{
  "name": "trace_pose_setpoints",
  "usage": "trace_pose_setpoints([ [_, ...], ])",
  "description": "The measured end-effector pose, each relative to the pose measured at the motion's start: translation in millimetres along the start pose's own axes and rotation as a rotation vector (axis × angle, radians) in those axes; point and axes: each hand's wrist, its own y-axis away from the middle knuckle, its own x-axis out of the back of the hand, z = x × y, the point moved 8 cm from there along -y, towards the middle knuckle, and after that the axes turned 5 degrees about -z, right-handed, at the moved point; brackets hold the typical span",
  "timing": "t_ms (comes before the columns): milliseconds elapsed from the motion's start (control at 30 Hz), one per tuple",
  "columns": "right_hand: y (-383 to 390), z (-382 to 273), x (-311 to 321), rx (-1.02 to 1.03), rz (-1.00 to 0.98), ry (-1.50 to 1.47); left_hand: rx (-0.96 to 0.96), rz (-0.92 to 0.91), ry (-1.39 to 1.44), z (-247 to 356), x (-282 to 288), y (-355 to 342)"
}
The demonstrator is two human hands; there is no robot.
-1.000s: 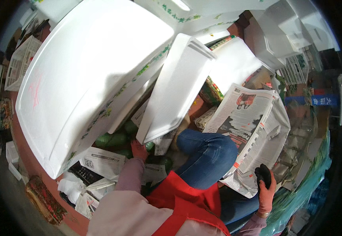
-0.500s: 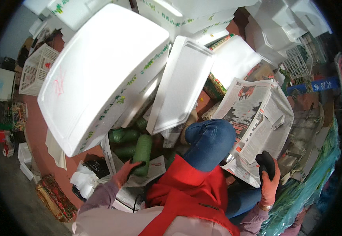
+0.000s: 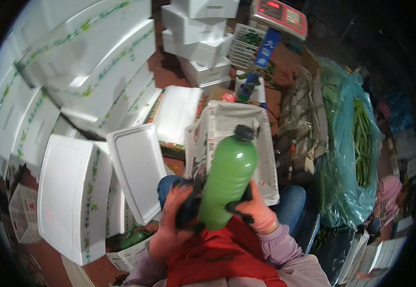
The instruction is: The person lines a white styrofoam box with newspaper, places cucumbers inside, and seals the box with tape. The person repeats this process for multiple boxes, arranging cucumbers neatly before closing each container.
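A green plastic bottle (image 3: 228,177) with a dark cap is held tilted in front of me. My right hand (image 3: 256,210), in an orange glove with a black palm, grips its right side. My left hand (image 3: 174,220), gloved alike and blurred, is beside its lower left; whether it touches is unclear. Behind the bottle lies a newspaper-lined box (image 3: 267,148) between my knees. More green bottles (image 3: 134,237) lie low at the left.
White foam boxes (image 3: 88,57) are stacked at left and back, with a loose lid (image 3: 136,177) near me. A red scale (image 3: 277,16) stands behind. Bagged greens (image 3: 342,143) lie at right, beside another person in pink (image 3: 385,201).
A green bottle has been lifted from the left to the centre, and my right hand has moved onto it. The view has turned, showing the newspaper-lined box and the scale.
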Motion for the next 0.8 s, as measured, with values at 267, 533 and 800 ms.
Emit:
trace_pose_setpoints([
  [267, -56, -93, 145, 0.494, 0.456, 0.598, 0.562, 0.014, -0.314, -206, -105, -161],
  [533, -216, -8, 213, 0.620, 0.456, 1.653, 0.707, -0.035, -0.140, -250, -138, -155],
  [800, -281, 58, 283, 0.328, 0.507, 1.729, 0.690, -0.032, -0.167, -253, -137, -157],
])
